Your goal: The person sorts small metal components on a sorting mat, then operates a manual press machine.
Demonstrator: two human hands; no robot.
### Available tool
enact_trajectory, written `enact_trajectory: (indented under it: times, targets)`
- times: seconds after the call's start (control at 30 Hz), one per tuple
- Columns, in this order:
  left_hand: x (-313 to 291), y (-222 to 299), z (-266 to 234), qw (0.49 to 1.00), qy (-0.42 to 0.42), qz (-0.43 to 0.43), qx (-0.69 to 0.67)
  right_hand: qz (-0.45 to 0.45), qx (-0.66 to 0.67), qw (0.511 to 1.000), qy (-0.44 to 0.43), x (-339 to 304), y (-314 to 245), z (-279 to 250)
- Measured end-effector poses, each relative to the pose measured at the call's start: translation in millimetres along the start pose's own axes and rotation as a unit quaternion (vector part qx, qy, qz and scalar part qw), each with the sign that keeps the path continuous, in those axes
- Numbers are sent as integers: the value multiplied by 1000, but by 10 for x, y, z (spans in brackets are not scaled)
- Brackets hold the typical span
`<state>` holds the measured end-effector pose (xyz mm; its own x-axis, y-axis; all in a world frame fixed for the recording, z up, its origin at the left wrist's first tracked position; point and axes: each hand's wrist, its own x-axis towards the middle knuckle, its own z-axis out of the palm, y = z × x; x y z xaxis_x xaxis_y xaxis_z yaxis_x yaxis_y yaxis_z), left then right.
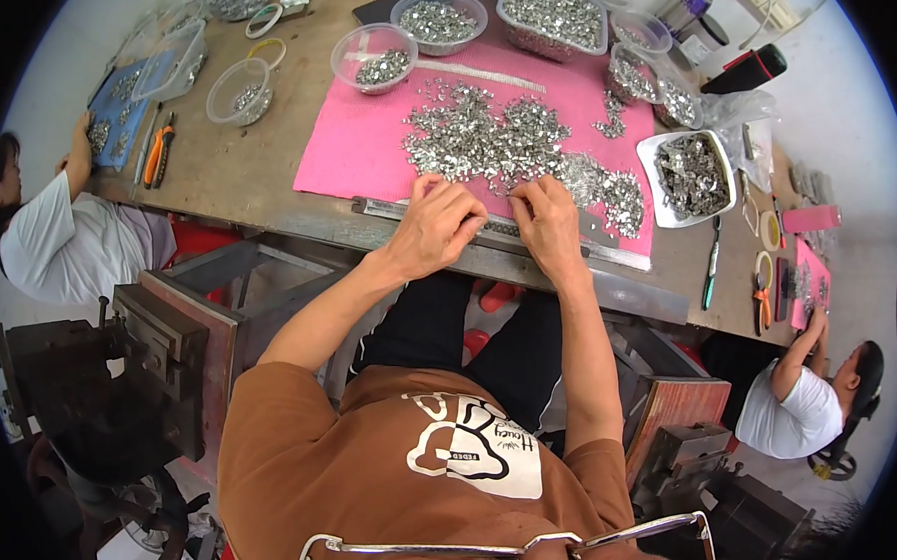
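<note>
Both of my hands are at the near edge of a pink mat (339,145), by a heap of small shiny metal pieces (485,131). My left hand (433,224) is closed, its fingers curled in above a narrow metal rail (380,209) along the table's front edge. Close to the right of it, my right hand (549,222) is pinched over the same rail, beside the heap's near side. Anything between the fingertips of either hand is too small to make out. A row of small pieces seems to lie in the rail between my hands.
Tubs of metal pieces stand around: a round tub (375,59), a rectangular tub (553,22) and a white square bowl (685,178). Orange-handled pliers (159,152) and a green-handled tool (712,264) lie aside. One person (60,228) sits at left, another person (802,401) at right.
</note>
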<state>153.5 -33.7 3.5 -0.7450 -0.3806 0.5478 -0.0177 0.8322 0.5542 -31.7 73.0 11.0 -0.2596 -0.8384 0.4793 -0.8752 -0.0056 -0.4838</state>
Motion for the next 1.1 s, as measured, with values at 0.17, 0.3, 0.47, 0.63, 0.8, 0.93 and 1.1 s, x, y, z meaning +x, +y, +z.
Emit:
enact_trajectory:
  times: [0.17, 0.3, 0.47, 0.63, 0.8, 0.93, 1.1]
  targets:
    - [21, 29, 62, 1000, -11, 21, 7, -16, -37, 999, -21, 3, 12, 22]
    - [39, 34, 95, 998, -10, 49, 28, -11, 36, 999, -39, -104, -75, -131]
    - [44, 66, 106, 998, -11, 56, 32, -63, 40, 997, -30, -269, -172, -152]
    - [-5, 42, 90, 1000, -1, 15, -11, -98, -13, 995, -30, -296, -231, -160]
    - [-25, -28, 8, 999, 34, -23, 17, -92, 15, 995, -40, -291, -186, -203]
    - [-64, -57, 19, 998, 33, -40, 32, -59, 46, 997, -16, -155, -108, -160]
    - [13, -58, 23, 995, 7, -42, 90, -63, -10, 997, -51, 70, -108, -35]
